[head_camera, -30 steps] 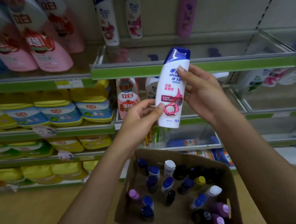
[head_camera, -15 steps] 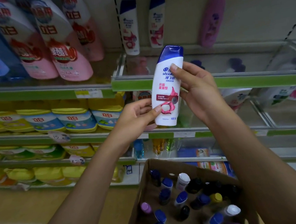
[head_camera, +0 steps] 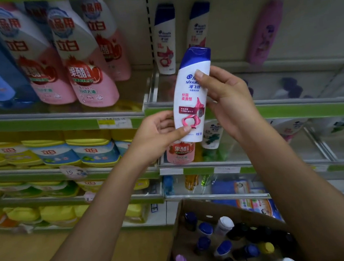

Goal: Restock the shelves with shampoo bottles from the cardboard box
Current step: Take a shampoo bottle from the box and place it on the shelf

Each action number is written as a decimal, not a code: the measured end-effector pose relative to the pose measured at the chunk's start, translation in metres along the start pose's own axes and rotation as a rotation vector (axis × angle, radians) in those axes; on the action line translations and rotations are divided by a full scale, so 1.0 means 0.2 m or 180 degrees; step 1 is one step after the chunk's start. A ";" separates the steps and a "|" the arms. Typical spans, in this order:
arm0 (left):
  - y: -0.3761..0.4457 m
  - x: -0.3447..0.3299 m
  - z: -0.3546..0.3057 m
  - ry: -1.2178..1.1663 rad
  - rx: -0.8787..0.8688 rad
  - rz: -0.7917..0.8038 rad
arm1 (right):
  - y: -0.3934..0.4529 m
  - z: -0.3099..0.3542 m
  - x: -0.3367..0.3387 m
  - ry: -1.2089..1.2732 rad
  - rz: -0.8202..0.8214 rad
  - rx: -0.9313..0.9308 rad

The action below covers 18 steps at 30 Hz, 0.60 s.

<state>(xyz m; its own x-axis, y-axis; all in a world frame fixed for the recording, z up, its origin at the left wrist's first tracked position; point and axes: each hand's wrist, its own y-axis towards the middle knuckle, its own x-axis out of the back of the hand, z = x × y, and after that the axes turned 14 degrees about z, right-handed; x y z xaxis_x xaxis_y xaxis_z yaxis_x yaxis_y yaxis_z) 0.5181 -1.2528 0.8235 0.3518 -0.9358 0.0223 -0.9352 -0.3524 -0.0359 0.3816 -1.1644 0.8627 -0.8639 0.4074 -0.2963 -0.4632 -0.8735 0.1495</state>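
Note:
A white shampoo bottle (head_camera: 191,103) with a blue cap and pink label art stands upright in the air in front of the shelves. My left hand (head_camera: 156,134) grips its lower end, thumb on the label. My right hand (head_camera: 226,99) holds its upper right side, thumb across the front. Behind it, two matching white bottles (head_camera: 166,41) stand at the back of a shelf (head_camera: 294,105) with a green front edge. The open cardboard box (head_camera: 187,220) sits below, holding several bottles seen by their caps.
A pink bottle (head_camera: 265,32) leans at the back of the same shelf. Large pink refill pouches (head_camera: 84,71) fill the shelf to the left, yellow and blue packs (head_camera: 60,153) the rows below. Clear dividers split the right-hand shelves.
Both hands have lifted the bottle higher and closer to the shelf with the matching bottles. My view has tilted up, so the box has dropped lower in the frame.

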 end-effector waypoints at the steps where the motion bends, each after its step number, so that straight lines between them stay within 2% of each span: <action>1: 0.01 0.02 0.00 0.0015 -0.0001 -0.0005 | 0.02 -0.01 0.00 -0.0016 -0.0003 0.0008; 12: 0.25 0.22 -0.10 0.0192 -0.0242 -0.0024 | 0.29 0.04 -0.06 -0.0067 0.0033 0.0256; 18: 0.44 0.35 -0.12 0.0628 -0.0338 -0.0148 | 0.48 0.00 -0.04 -0.0173 0.0028 0.0462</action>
<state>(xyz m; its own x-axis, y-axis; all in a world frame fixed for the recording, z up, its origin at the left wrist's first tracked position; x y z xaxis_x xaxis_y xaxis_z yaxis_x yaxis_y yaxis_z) 0.4594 -1.3494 0.8451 0.3894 -0.8952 0.2167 -0.9209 -0.3825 0.0749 0.3445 -1.2510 0.8793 -0.8756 0.4171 -0.2435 -0.4759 -0.8310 0.2879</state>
